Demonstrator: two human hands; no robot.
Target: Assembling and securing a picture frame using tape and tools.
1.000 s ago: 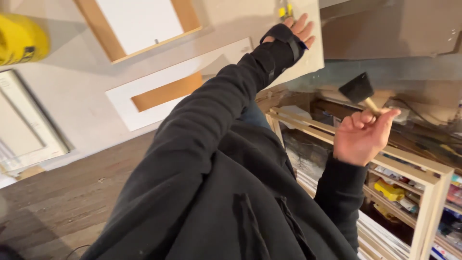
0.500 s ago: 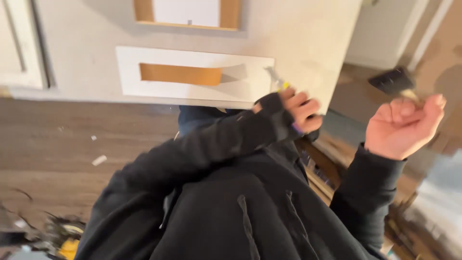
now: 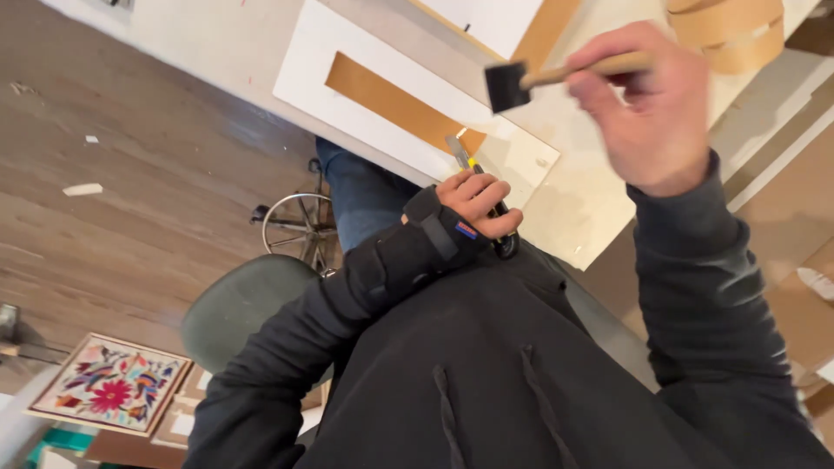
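Two hands are seen from above, both belonging to the person wearing the camera, whose black hooded top fills the lower part of the view. The left hand (image 3: pixel 476 201), wrapped at the wrist in a black brace (image 3: pixel 415 252), is curled shut around a utility knife (image 3: pixel 476 187) with a yellow and black body; the fingers are pressed together over the handle and the grey blade end is seen sticking out beyond the knuckles, away from the body. The right hand (image 3: pixel 647 100) is raised higher and is blurred, yet its fingers are seen pinched around the wooden handle of a foam brush (image 3: pixel 521 81), whose black foam head is pointed toward the left hand and is held above it, well apart from the knife.

Just beyond the left hand, a white mat board (image 3: pixel 382 130) with a long rectangular cut-out is laid on a pale table (image 3: pixel 573 200); brown backing is shown through the opening. The knife tip is held just over the near edge of this board, though whether it touches cannot be told. Below the left forearm, a green chair seat (image 3: pixel 239 308) and blue jeans (image 3: pixel 360 195) are visible, with a wheeled chair base (image 3: pixel 295 224) beside them on a wooden floor (image 3: pixel 122 208). Farther from the hands, near the left elbow, a framed floral embroidery (image 3: pixel 109 384) is laid flat.
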